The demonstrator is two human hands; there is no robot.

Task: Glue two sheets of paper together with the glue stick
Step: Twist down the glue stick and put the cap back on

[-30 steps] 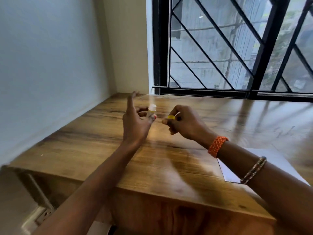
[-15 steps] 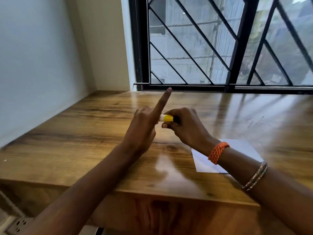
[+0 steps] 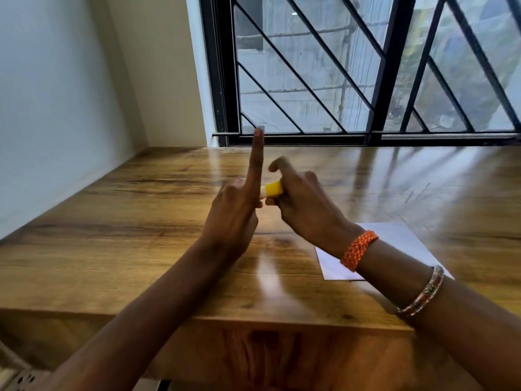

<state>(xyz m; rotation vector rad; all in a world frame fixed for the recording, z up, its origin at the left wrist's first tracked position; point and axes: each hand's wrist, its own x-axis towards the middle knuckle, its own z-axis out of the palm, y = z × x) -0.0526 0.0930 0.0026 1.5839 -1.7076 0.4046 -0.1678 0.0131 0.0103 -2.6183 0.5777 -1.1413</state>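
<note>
I hold a small glue stick point(image 3: 273, 189) level above the wooden table point(image 3: 146, 221), between both hands. Its yellow part sticks out of my right hand point(image 3: 304, 204), whose fingers wrap around it. Its pale end goes into my left hand point(image 3: 234, 218), which pinches it with the lower fingers while the index finger points straight up. The rest of the stick is hidden inside my hands. White paper point(image 3: 394, 235) lies flat on the table to the right, partly covered by my right forearm; I cannot tell whether it is one sheet or two.
A white wall point(image 3: 56, 108) borders the table on the left. A black-framed window with diagonal bars point(image 3: 366, 80) runs along the back edge. The table's front edge point(image 3: 253, 317) is close below my forearms. An orange band and bangles sit on my right wrist.
One second ago my hands were apart, the left holding a pale tube and the right a yellow piece. They have come together and the two parts now meet. My view has shifted right.
</note>
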